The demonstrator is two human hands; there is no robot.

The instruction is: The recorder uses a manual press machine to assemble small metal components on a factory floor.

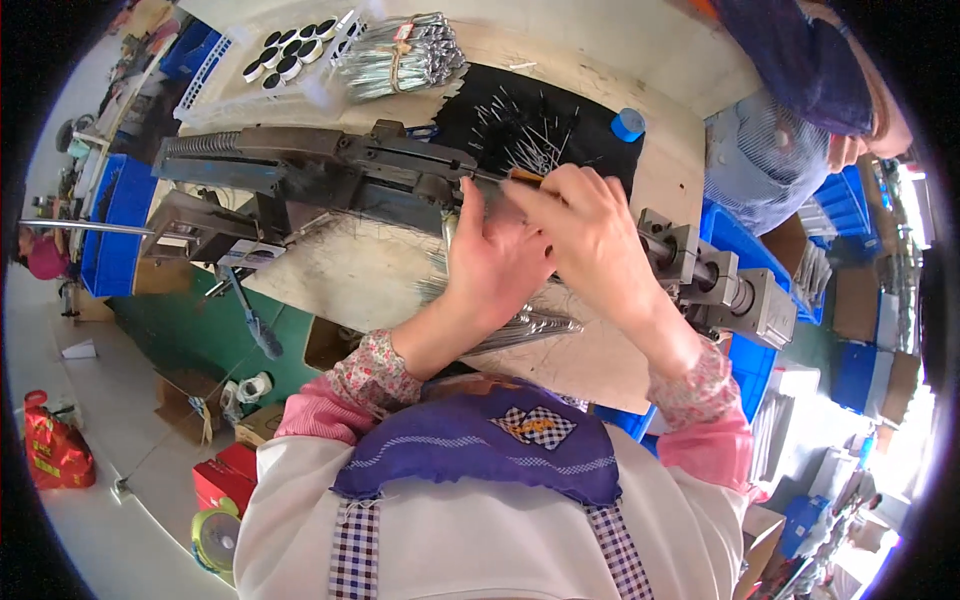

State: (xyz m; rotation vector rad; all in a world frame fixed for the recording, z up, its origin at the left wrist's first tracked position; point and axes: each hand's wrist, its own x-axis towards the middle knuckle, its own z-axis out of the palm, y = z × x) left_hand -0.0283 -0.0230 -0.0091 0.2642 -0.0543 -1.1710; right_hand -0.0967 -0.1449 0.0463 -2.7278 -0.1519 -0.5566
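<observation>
While pinched in right hand (590, 225) fingertips, thin rod (500, 178), left hand (495, 255) alongside

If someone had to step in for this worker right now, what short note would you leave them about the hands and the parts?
Left hand: raised at the dark metal machine, fingers curled; whether it grips anything cannot be told.
Right hand: pinching a small orange-brown piece at the machine's middle.
Parts: loose thin pins lie on the black mat behind the hands; a tied bundle of metal rods sits further back; more metal rods lie on the wooden bench under the left wrist.
Done: cannot be judged from this view.
Left: many loose pins remain on the mat.
</observation>
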